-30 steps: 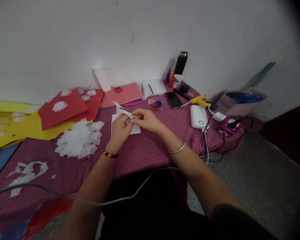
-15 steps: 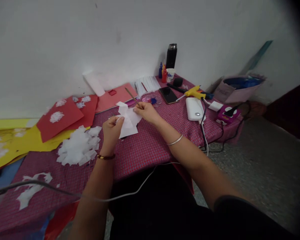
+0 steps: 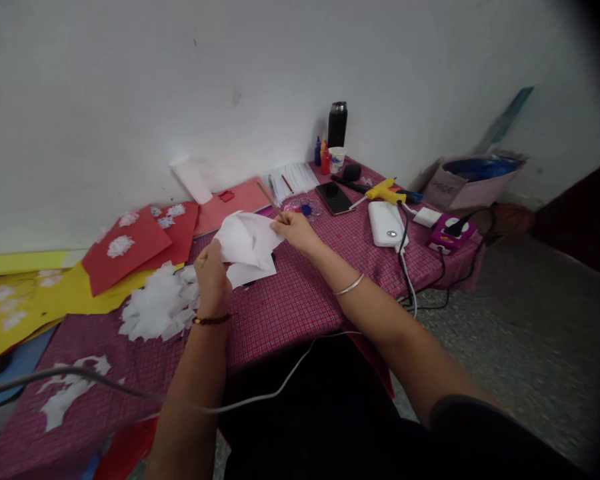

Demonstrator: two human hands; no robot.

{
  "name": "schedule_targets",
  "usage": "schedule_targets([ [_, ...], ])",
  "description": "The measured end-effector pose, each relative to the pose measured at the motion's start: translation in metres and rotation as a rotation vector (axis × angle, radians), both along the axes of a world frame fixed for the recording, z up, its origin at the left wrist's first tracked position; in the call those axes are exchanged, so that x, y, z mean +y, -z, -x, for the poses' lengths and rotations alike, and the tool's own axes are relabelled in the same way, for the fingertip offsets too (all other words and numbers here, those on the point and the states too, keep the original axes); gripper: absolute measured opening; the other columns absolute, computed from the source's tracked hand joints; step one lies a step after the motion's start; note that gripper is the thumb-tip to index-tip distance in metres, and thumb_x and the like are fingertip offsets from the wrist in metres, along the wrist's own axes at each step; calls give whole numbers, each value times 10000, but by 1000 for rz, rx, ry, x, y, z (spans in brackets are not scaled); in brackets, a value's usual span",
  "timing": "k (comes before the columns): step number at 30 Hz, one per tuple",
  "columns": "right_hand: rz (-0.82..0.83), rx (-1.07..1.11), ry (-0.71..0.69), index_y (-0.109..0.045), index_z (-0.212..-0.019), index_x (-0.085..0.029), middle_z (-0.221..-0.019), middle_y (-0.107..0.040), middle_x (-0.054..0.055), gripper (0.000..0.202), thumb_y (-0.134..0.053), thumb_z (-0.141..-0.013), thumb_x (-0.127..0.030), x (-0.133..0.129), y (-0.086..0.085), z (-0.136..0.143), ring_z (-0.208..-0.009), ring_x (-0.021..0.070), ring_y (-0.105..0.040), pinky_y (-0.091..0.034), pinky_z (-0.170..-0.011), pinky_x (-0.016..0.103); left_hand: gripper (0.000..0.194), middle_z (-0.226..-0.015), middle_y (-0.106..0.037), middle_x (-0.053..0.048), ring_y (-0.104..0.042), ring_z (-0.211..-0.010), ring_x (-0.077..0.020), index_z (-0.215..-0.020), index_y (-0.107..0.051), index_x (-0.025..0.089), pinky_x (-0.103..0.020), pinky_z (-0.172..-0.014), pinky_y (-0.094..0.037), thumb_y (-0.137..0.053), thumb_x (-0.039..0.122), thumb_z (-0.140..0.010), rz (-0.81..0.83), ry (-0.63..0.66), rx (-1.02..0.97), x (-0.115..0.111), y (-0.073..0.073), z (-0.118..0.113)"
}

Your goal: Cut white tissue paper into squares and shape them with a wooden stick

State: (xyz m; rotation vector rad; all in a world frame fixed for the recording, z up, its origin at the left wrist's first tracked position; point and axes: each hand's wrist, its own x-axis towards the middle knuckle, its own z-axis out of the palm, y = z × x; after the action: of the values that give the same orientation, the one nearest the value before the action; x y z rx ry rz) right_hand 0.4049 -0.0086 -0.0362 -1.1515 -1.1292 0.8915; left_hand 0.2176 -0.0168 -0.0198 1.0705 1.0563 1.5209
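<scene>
A thin white paper sheet [image 3: 245, 237] is stretched between my two hands above the table. My left hand [image 3: 213, 270] pinches its left edge. My right hand [image 3: 297, 230] grips its right edge along with a thin brown stick [image 3: 270, 200], which points up and to the left. Beneath the thin sheet lies a flat white paper [image 3: 253, 272] with its front part showing. To the left of my left hand is a heap of small white paper pieces [image 3: 157, 303].
Red cards [image 3: 145, 257] with white paper blossoms and yellow sheets [image 3: 75, 290] lie left. A phone [image 3: 334, 199], yellow glue gun [image 3: 385, 191], white power bank [image 3: 386, 223] and purple power adapter [image 3: 450, 233] stand right. A cable [image 3: 260, 399] crosses in front of the table.
The thin paper, folded or bunched before, is now spread wider between my hands. My left hand has moved slightly left and down. The view has shifted a little.
</scene>
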Motion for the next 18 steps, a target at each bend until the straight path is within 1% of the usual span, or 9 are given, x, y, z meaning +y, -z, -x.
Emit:
schedule_targets([
  [3, -31, -44, 26, -502, -652, -178, -594, -440, -55, 128, -581, -737, -234, 0, 1, -2, -558, 94, -379, -293, -551, 239, 321, -666, -564, 27, -520, -582, -93, -700, -563, 169, -213, -528, -455, -712, 448, -649, 20, -56, -58, 1, -3, 2],
  [7, -19, -69, 42, -501, -655, -180, -602, -454, -51, 129, -572, -742, -242, 0, 3, -4, -567, 99, -397, -319, -567, 245, 305, -683, -584, 25, -539, -596, -98, -718, -586, 167, -220, -548, -467, -718, 430, -636, 13, -87, -110, 9, 1, 8],
  [9, -1, -108, 25, -520, -678, -177, -619, -487, -43, 103, -577, -739, -235, 1, 4, -6, -582, 109, -435, -342, -578, 248, 268, -655, -580, 31, -518, -568, -85, -711, -609, 158, -202, -532, -439, -728, 379, -617, 1, -51, -82, 11, 4, 10],
  [11, 0, -186, 6, -560, -724, -168, -669, -546, -26, 97, -617, -725, -246, 1, 4, -7, -630, 126, -493, -378, -613, 255, 236, -626, -583, 36, -490, -530, -76, -720, -641, 150, -190, -505, -400, -732, 330, -597, -3, 12, -24, 11, 6, 9],
  [13, -22, -264, -9, -606, -803, -158, -750, -607, -6, 179, -678, -706, -290, 0, 4, -8, -702, 146, -543, -407, -661, 268, 212, -604, -589, 36, -471, -504, -78, -722, -658, 153, -193, -489, -376, -725, 310, -597, -12, 64, 42, 8, 8, 7],
  [16, -66, -324, -33, -642, -927, -158, -876, -661, 13, 328, -732, -684, -359, -2, 3, -8, -790, 165, -581, -424, -720, 279, 170, -618, -605, 26, -493, -520, -99, -708, -656, 167, -212, -503, -385, -704, 313, -635, -53, 145, 151, 2, 10, 3],
  [18, -81, -331, -15, -646, -931, -162, -884, -664, 9, 324, -727, -690, -362, -2, 3, -8, -793, 160, -580, -422, -723, 273, 145, -647, -613, 18, -514, -553, -113, -704, -649, 175, -222, -522, -392, -682, 312, -667, -91, 224, 237, 0, 11, 3],
])
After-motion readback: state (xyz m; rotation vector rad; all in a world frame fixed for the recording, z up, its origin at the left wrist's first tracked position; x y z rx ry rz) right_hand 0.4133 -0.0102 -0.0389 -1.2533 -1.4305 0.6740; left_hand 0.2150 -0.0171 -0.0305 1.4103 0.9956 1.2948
